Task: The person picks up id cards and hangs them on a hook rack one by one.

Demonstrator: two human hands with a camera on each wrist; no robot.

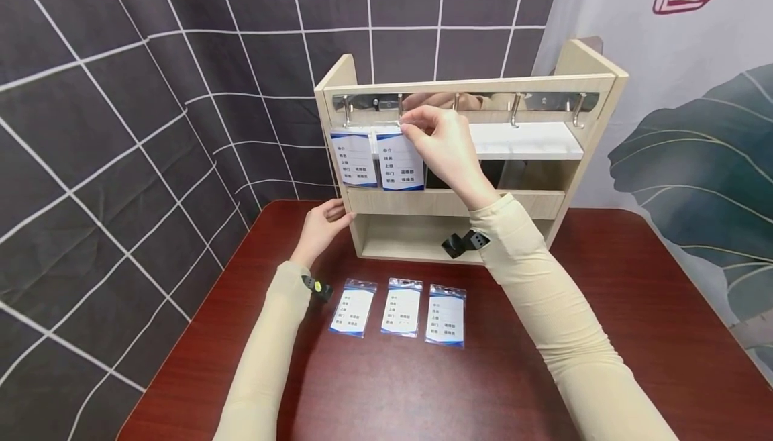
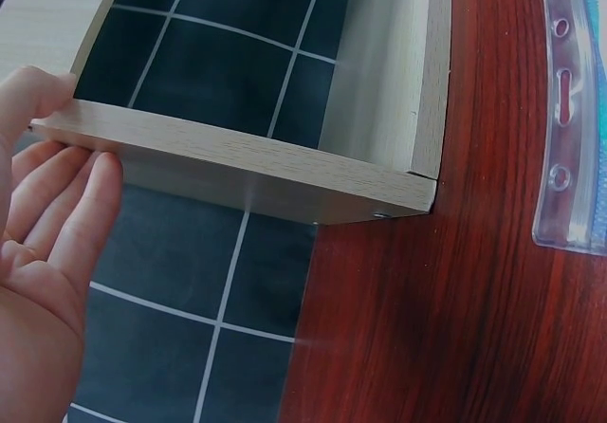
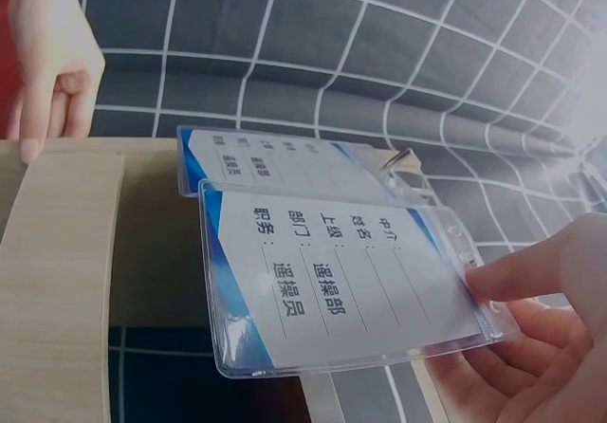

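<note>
My right hand (image 1: 445,149) pinches the top edge of a clear-sleeved badge (image 1: 401,159), a white card with blue corners and printed lines. It is right at the second hook from the left on the wooden rack (image 1: 483,203). In the right wrist view, the thumb lies over the slotted top of this badge (image 3: 332,276). Beside it, another badge (image 1: 355,159) hangs from the leftmost hook (image 1: 347,112). Low on the rack's left side, my left hand (image 1: 320,229) grips the side panel (image 2: 247,157), thumb on one face and fingers on the other.
Three more badges lie in a row on the red-brown table, left (image 1: 353,310), middle (image 1: 401,308) and right (image 1: 445,317), in front of the rack. Further hooks (image 1: 516,111) line the metal strip rightward. A dark gridded curtain (image 1: 253,78) hangs behind.
</note>
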